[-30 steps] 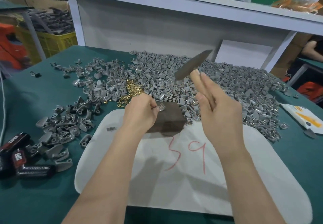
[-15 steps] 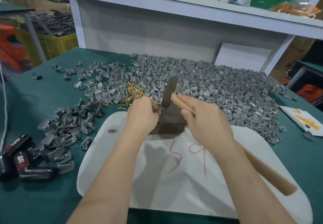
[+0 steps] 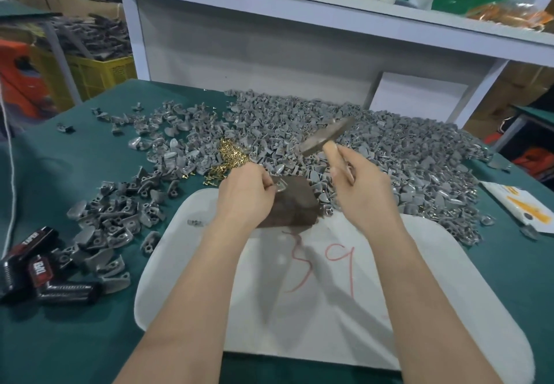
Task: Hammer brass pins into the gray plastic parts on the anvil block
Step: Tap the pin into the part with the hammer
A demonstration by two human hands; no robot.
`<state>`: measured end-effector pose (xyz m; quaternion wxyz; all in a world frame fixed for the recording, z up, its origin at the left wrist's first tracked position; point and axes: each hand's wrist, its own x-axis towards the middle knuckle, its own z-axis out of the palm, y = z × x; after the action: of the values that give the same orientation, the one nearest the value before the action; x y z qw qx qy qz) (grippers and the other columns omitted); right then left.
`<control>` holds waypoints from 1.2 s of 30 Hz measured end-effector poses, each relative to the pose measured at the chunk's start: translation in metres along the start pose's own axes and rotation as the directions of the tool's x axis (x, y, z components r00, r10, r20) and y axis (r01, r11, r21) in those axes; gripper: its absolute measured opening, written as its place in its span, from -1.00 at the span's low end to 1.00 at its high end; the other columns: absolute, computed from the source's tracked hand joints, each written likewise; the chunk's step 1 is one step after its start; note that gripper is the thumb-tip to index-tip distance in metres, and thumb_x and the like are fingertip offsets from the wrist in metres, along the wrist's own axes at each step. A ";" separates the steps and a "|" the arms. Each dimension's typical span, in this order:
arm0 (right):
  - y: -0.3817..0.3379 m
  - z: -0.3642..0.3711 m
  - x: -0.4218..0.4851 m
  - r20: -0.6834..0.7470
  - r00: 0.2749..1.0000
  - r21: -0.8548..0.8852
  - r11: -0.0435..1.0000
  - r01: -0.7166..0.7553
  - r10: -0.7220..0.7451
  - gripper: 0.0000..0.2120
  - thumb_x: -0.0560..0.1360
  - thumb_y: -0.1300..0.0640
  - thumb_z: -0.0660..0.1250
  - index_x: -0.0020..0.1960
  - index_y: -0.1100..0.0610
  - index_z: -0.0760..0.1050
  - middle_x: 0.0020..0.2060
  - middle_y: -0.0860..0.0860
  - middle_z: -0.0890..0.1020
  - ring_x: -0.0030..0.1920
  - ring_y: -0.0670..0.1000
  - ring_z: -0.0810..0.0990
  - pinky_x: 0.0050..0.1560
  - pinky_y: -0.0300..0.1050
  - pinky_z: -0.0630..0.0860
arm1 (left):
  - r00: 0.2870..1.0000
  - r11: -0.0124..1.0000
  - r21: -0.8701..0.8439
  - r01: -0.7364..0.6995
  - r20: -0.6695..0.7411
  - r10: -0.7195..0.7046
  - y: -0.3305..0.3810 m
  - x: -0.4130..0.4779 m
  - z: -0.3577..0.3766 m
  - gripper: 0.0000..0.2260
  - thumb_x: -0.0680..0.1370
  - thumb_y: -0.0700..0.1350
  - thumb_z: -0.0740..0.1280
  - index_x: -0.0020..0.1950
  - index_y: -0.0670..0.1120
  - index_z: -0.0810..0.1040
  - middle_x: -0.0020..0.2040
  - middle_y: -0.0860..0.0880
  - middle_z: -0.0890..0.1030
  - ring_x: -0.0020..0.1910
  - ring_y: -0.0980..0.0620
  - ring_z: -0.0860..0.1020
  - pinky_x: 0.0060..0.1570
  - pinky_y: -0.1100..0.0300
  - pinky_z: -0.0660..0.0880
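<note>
a: where is the hammer (image 3: 326,139) compared with half a second ago?
b: it is up again. back then its head was down on the anvil block (image 3: 295,204); now it hangs tilted over the heap of gray parts (image 3: 404,156) behind the block, apart from it
a: and the right hand (image 3: 362,192)?
b: wrapped round the wooden handle just below the head, and lifted higher than before
a: has the left hand (image 3: 244,195) shifted?
b: hardly. it stays at the block's left upper edge, fingers pinching a gray part (image 3: 280,186) against the top of the block
a: can you see a pin in that part?
b: too small to tell
a: the loose brass pins (image 3: 230,156)?
b: lying as before in a small pile just behind the left hand, among the gray parts
a: and the block itself?
b: unmoved, at the far edge of the white pad (image 3: 299,338) on the green cloth (image 3: 60,338)
</note>
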<state>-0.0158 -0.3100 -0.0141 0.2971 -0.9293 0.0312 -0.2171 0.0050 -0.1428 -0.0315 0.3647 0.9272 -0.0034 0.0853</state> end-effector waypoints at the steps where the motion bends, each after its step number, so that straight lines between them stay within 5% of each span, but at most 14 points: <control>1: 0.006 0.005 0.006 0.054 0.997 0.033 0.998 -0.058 0.056 -0.65 0.57 0.03 0.22 0.35 -0.03 0.42 0.08 0.01 0.64 -0.03 0.09 0.59 0.03 -0.09 0.47 | 1.000 1.000 0.001 0.000 -0.002 0.000 0.001 -0.001 0.000 -0.94 0.52 -0.13 0.37 -0.13 -0.06 0.63 -0.10 -0.06 0.66 -0.02 -0.12 0.58 0.07 0.00 0.52; 4: 0.020 0.018 0.016 0.228 0.952 0.086 0.969 -0.231 0.206 -0.75 0.57 -0.07 0.22 0.19 -0.04 0.50 -0.27 -0.04 0.57 -0.33 0.05 0.53 -0.19 0.02 0.57 | 1.000 1.000 0.008 -0.010 0.002 0.010 0.000 -0.001 0.000 -0.94 0.52 -0.12 0.36 -0.13 -0.05 0.62 -0.09 -0.04 0.65 0.01 -0.10 0.57 0.10 -0.01 0.50; 10: 0.025 0.024 0.013 0.099 0.988 -0.169 0.981 -0.099 0.117 -0.72 0.54 -0.05 0.26 0.19 0.02 0.54 0.03 0.11 0.59 0.04 0.16 0.55 0.00 -0.06 0.46 | 1.000 0.996 -0.083 -0.030 0.003 0.031 0.001 0.000 -0.004 -0.89 0.55 -0.14 0.31 -0.14 0.06 0.51 -0.15 0.07 0.57 0.04 -0.07 0.56 0.21 -0.03 0.43; 13: 0.004 0.016 0.015 0.039 0.997 -0.018 0.997 0.073 -0.072 -0.68 0.50 -0.06 0.31 0.23 -0.03 0.52 -0.07 -0.01 0.57 -0.02 0.02 0.52 0.07 -0.08 0.45 | 0.998 0.989 -0.135 -0.063 0.003 0.064 0.003 0.000 -0.001 -0.92 0.55 -0.14 0.31 -0.09 0.03 0.56 -0.13 0.07 0.59 0.04 -0.05 0.56 0.21 -0.02 0.42; 17: -0.026 0.023 0.020 0.313 0.939 0.095 0.988 0.121 -0.145 -0.83 0.50 0.03 0.34 0.08 -0.01 0.58 -0.09 -0.04 0.65 -0.03 -0.04 0.57 0.06 -0.10 0.49 | 0.994 0.962 -0.251 -0.103 -0.064 0.090 0.005 0.001 0.001 -0.88 0.53 -0.18 0.32 0.02 -0.05 0.61 -0.12 0.04 0.60 0.00 -0.03 0.57 0.16 0.08 0.47; 19: -0.030 0.026 0.032 0.160 0.985 0.155 0.987 0.046 -0.071 -0.86 0.52 0.09 0.32 0.07 0.03 0.57 -0.05 -0.07 0.63 -0.01 -0.07 0.57 0.03 -0.17 0.50 | 0.988 0.938 -0.331 -0.103 -0.139 0.059 0.005 0.003 0.001 -0.83 0.55 -0.16 0.32 0.13 -0.07 0.57 -0.04 0.05 0.59 0.00 0.04 0.55 0.13 0.19 0.45; 21: -0.031 0.022 0.049 -0.033 0.996 0.245 0.967 -0.072 0.083 -0.72 0.54 0.11 0.30 0.25 0.04 0.47 0.02 -0.10 0.56 0.03 -0.11 0.55 -0.05 -0.39 0.46 | 0.967 0.892 -0.445 -0.080 -0.251 -0.038 0.003 0.006 -0.002 -0.77 0.56 -0.14 0.30 0.21 -0.08 0.52 0.10 0.04 0.57 0.01 0.12 0.52 0.09 0.25 0.42; 22: -0.031 0.021 0.058 -0.068 0.985 0.227 0.964 -0.137 0.157 -0.57 0.54 0.09 0.30 0.39 0.03 0.33 0.15 -0.05 0.52 0.14 -0.07 0.51 0.08 -0.38 0.45 | 0.947 0.859 -0.506 -0.071 -0.305 -0.102 0.002 0.008 -0.004 -0.78 0.56 -0.15 0.29 0.21 -0.06 0.51 0.14 0.04 0.55 0.02 0.15 0.50 0.07 0.29 0.40; 24: -0.033 0.028 0.071 0.004 0.974 -0.028 0.974 -0.225 0.225 -0.34 0.54 0.02 0.29 0.53 -0.03 0.02 0.44 0.13 0.27 0.43 0.17 0.24 0.44 0.01 0.21 | 0.894 0.754 -0.653 -0.065 -0.374 -0.247 -0.001 0.010 -0.009 -0.81 0.57 -0.17 0.27 0.18 -0.02 0.49 0.18 0.03 0.52 0.03 0.19 0.47 0.03 0.35 0.36; 26: -0.047 0.047 0.070 0.101 0.989 -0.210 0.974 -0.086 0.110 -0.36 0.55 -0.01 0.26 0.53 -0.07 0.02 0.48 0.19 0.16 0.45 0.25 0.17 0.45 0.16 0.10 | 0.828 0.605 -0.793 -0.068 -0.384 -0.409 -0.006 0.013 -0.015 -0.83 0.58 -0.18 0.24 0.11 0.05 0.45 0.19 0.03 0.49 0.06 0.18 0.47 0.00 0.36 0.35; 28: -0.070 0.072 0.063 0.258 0.959 -0.153 0.975 0.160 -0.117 -0.55 0.56 0.03 0.25 0.44 -0.05 0.29 0.36 0.13 0.41 0.24 0.15 0.47 0.37 0.11 0.33 | 0.751 0.482 -0.871 -0.090 -0.377 -0.541 -0.011 0.014 -0.020 -0.83 0.58 -0.19 0.20 0.07 0.08 0.42 0.20 0.02 0.46 0.02 0.19 0.47 -0.04 0.36 0.34; 30: -0.094 0.099 0.057 0.423 0.872 -0.107 0.942 0.319 -0.247 -0.71 0.56 0.11 0.23 0.26 -0.03 0.49 0.21 0.04 0.57 0.12 0.08 0.54 0.26 0.06 0.44 | 0.700 0.432 -0.894 -0.122 -0.386 -0.601 -0.014 0.015 -0.023 -0.84 0.59 -0.19 0.18 0.04 0.09 0.39 0.22 0.00 0.44 -0.06 0.23 0.45 -0.13 0.43 0.34; 33: -0.122 0.134 0.052 0.581 0.769 -0.180 0.879 0.442 -0.268 -0.77 0.55 0.12 0.19 0.11 -0.03 0.57 0.09 0.04 0.63 0.07 0.10 0.57 0.16 0.03 0.48 | 0.674 0.384 -0.915 -0.121 -0.360 -0.645 -0.019 0.017 -0.023 -0.84 0.60 -0.19 0.17 0.05 0.08 0.37 0.24 0.00 0.41 -0.09 0.29 0.43 -0.18 0.46 0.35; 36: -0.128 0.155 0.050 0.606 0.748 -0.200 0.858 0.473 -0.272 -0.76 0.56 0.09 0.16 0.14 0.03 0.55 0.08 0.07 0.61 0.09 0.12 0.56 0.15 0.07 0.48 | 0.656 0.306 -0.946 -0.102 -0.295 -0.694 -0.026 0.020 -0.022 -0.85 0.59 -0.19 0.17 0.05 0.06 0.38 0.26 -0.06 0.43 -0.01 0.14 0.48 -0.07 0.33 0.40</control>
<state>0.0856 -0.1301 -0.0356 0.0772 -0.9748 -0.2087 0.0166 0.0229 -0.1078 -0.0300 0.7944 0.4393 0.2718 0.3194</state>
